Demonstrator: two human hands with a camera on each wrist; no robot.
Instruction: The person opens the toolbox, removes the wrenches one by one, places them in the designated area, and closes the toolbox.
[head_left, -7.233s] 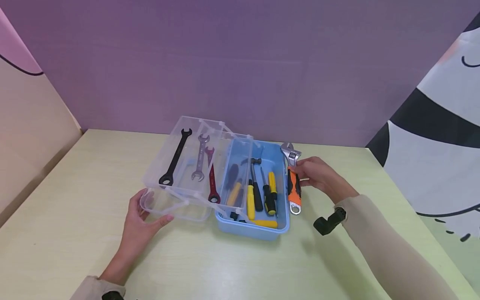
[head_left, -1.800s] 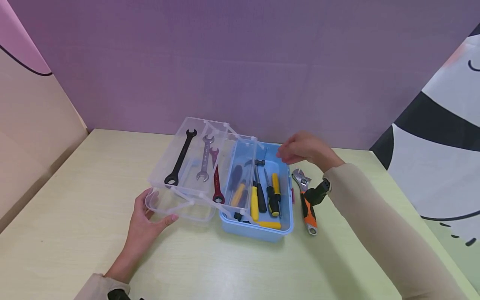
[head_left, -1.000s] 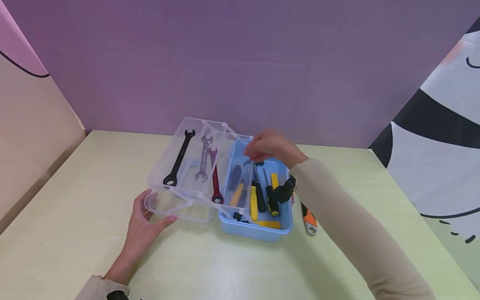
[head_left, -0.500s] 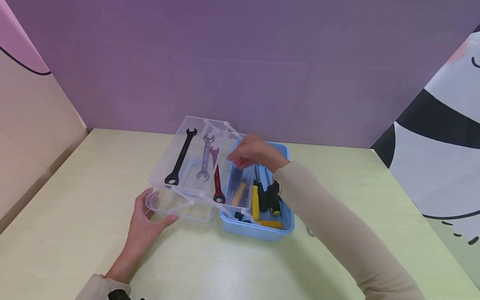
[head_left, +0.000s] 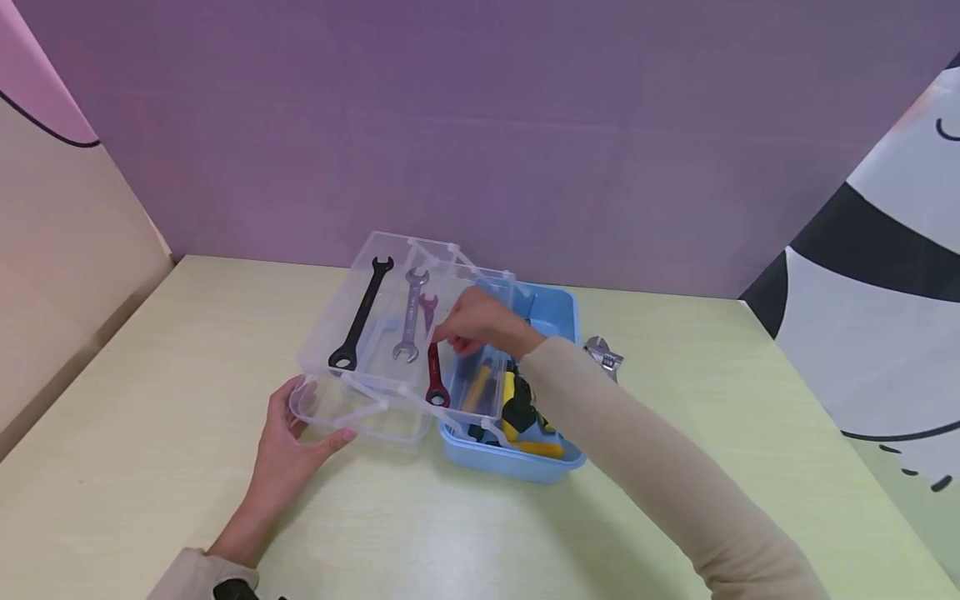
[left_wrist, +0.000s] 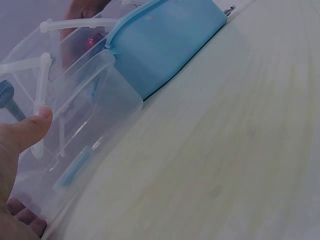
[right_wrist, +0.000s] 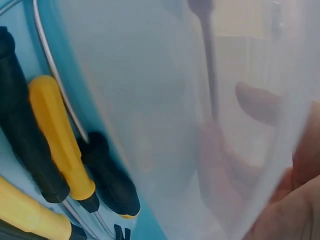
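Meanwhile the right hand (head_left: 480, 321) closes its fingers on the red wrench (head_left: 432, 367) in the clear tray (head_left: 352, 287), while the left hand (head_left: 288, 450) grips the tray's handle (head_left: 352, 408).

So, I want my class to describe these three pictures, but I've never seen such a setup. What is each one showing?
A person works with two bare hands, wearing three cameras. The head view looks down on a pale table with a blue toolbox folded open. Its clear tray carries three wrenches. The left hand holds the tray's front; the right hand reaches the red wrench, its grip unclear. The left wrist view shows the box's side, the right wrist view the screwdrivers inside. An adjustable wrench lies beside the box.
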